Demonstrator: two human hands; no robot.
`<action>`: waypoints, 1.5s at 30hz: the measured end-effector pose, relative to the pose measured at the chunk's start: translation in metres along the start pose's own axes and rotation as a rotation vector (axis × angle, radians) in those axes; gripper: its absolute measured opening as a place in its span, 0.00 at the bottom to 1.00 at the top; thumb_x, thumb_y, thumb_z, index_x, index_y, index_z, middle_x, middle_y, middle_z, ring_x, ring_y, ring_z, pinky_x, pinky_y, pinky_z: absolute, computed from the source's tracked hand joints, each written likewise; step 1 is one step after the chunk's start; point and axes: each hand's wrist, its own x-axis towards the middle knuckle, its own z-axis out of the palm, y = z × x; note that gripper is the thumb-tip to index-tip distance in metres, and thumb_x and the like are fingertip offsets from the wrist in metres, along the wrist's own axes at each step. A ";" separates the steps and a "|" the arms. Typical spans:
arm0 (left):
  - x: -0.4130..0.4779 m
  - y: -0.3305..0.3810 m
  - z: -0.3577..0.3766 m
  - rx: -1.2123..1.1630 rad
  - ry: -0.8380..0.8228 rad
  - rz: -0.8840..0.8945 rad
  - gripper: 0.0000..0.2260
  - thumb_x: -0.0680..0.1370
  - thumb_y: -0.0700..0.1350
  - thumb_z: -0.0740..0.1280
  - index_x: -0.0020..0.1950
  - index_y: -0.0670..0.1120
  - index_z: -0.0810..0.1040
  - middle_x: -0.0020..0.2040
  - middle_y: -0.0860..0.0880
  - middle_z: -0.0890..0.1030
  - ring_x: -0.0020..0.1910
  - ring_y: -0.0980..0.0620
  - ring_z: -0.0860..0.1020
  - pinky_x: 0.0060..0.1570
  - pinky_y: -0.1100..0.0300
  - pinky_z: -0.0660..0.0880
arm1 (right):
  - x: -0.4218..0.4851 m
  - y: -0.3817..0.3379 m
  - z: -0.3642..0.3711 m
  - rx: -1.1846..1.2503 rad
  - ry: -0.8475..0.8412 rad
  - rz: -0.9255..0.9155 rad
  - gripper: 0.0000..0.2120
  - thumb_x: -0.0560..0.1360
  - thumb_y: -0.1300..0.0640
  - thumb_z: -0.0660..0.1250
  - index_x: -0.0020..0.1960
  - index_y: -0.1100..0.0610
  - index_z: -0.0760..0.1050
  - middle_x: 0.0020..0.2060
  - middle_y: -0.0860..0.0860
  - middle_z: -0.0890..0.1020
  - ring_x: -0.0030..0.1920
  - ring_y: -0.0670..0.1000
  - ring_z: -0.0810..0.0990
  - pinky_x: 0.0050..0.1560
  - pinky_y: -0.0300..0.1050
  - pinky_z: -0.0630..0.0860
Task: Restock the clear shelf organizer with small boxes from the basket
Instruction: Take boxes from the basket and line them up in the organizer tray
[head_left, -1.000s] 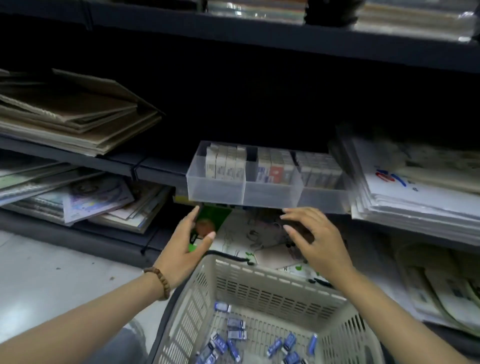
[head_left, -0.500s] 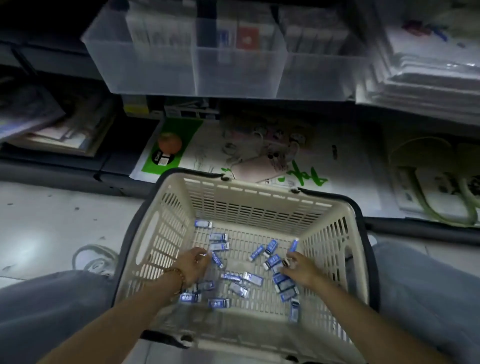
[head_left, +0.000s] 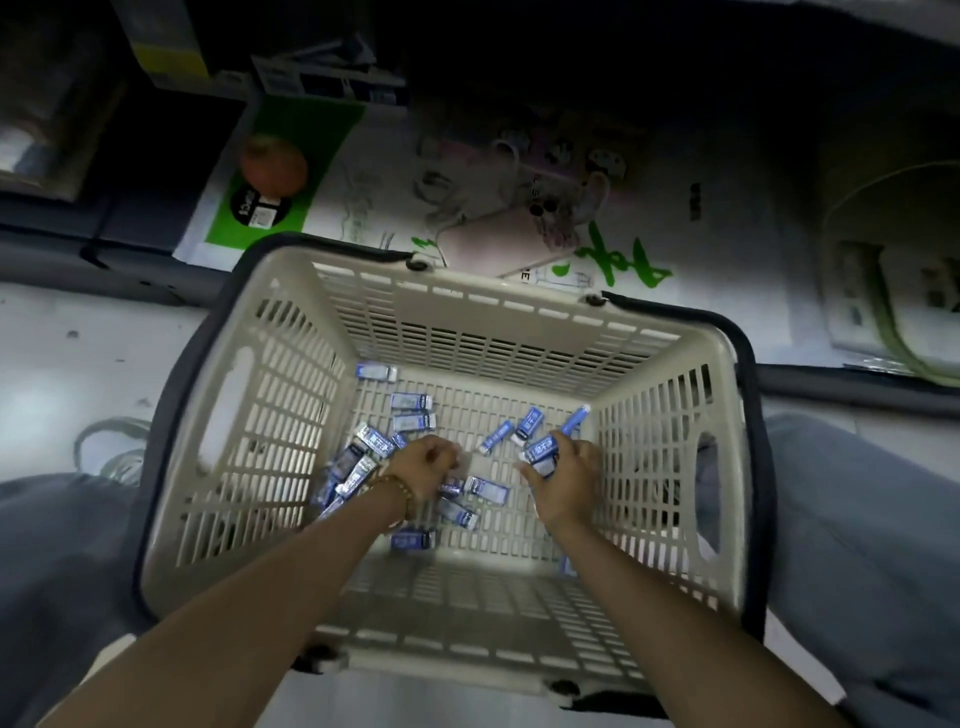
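resting on floor (head_left: 78, 364), basket (head_left: 498, 306) holds boxes (head_left: 411, 401); right fingers (head_left: 571, 447) clamp one, left fingers (head_left: 441, 453) unclear.

View into the basket (head_left: 493, 332) — cream slotted plastic, dark handles (head_left: 750, 374) folded down along its rim. It stands upright on the pale floor (head_left: 78, 364), open top toward my camera. The small boxes (head_left: 412, 401), oblong and blue-and-white, lie scattered on its bottom. I see most bunched at the near-left side, one apart in the far-left corner and one propped on end against the right wall. The held box (head_left: 540, 449) sits pinched in the right hand (head_left: 569, 475). The left hand (head_left: 423, 467) curls down among the pile — I cannot tell whether it grips any.
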 end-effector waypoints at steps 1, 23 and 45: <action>0.001 0.001 0.001 -0.016 0.022 -0.003 0.08 0.80 0.41 0.60 0.54 0.39 0.76 0.48 0.43 0.79 0.47 0.46 0.77 0.51 0.52 0.77 | 0.001 0.001 -0.001 -0.034 0.012 0.000 0.30 0.71 0.49 0.72 0.68 0.58 0.69 0.61 0.57 0.69 0.60 0.58 0.70 0.58 0.49 0.70; 0.006 0.018 -0.011 -0.622 -0.127 -0.240 0.15 0.79 0.44 0.63 0.65 0.43 0.71 0.51 0.45 0.81 0.44 0.48 0.81 0.43 0.55 0.81 | 0.027 -0.031 -0.028 0.271 -0.372 -0.300 0.18 0.76 0.58 0.67 0.66 0.57 0.73 0.66 0.53 0.71 0.68 0.51 0.68 0.68 0.42 0.63; 0.037 -0.003 0.003 -0.430 -0.060 -0.218 0.08 0.81 0.44 0.58 0.50 0.40 0.74 0.50 0.43 0.78 0.39 0.50 0.78 0.39 0.61 0.79 | 0.022 -0.030 0.003 0.301 -0.302 -0.223 0.23 0.68 0.59 0.76 0.61 0.58 0.74 0.52 0.52 0.68 0.44 0.49 0.73 0.50 0.37 0.74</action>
